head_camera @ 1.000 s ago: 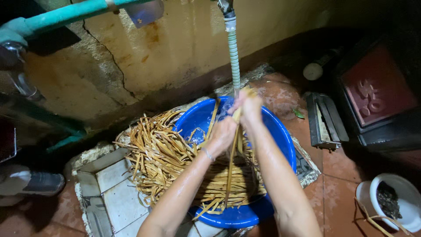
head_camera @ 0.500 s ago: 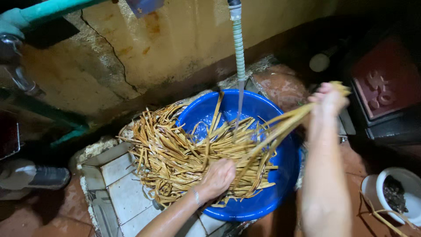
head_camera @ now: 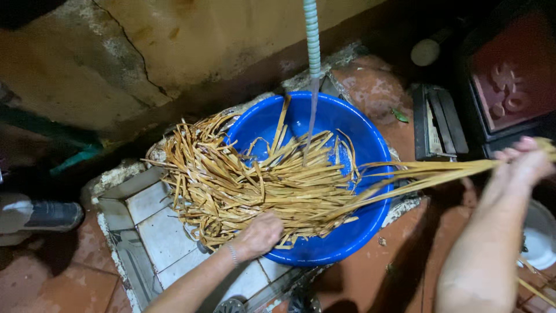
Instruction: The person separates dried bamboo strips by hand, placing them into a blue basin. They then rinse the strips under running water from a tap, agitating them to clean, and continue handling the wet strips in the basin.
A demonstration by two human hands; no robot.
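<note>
In the head view, a round blue basin [head_camera: 353, 232] is sitting on a small tiled ledge [head_camera: 156, 232] against a cracked, stained wall [head_camera: 145, 52], its far rim lying close under the wall and its near rim hanging over the ledge's edge above the reddish floor [head_camera: 370, 278]. A ribbed green hose [head_camera: 313, 35] is hanging straight down over the basin's middle, a thin stream falling from it onto the strips below. To the right, a dark metal rack [head_camera: 437, 122] and a dark cabinet with a red panel [head_camera: 509, 87] are crowding the basin's side, leaving only a narrow band of floor between; the open room is lying toward the viewer, on the floor below the basin. A heap of long, flat, tan fibre strips [head_camera: 249, 185] is lying across the basin, spilling over its left rim onto the ledge, tangled and wet-looking. The left hand [head_camera: 260, 235] is pressing down on the near edge of the heap, fingers curled together into the strips. The right hand [head_camera: 524, 162] is raised well out to the right, above the rack's side, fingers closed around a pulled bundle of strips [head_camera: 428, 174] that is stretching taut from the heap past the basin's right rim. A white bowl [head_camera: 538, 237] is sitting at the lower right, partly behind the right forearm.
</note>
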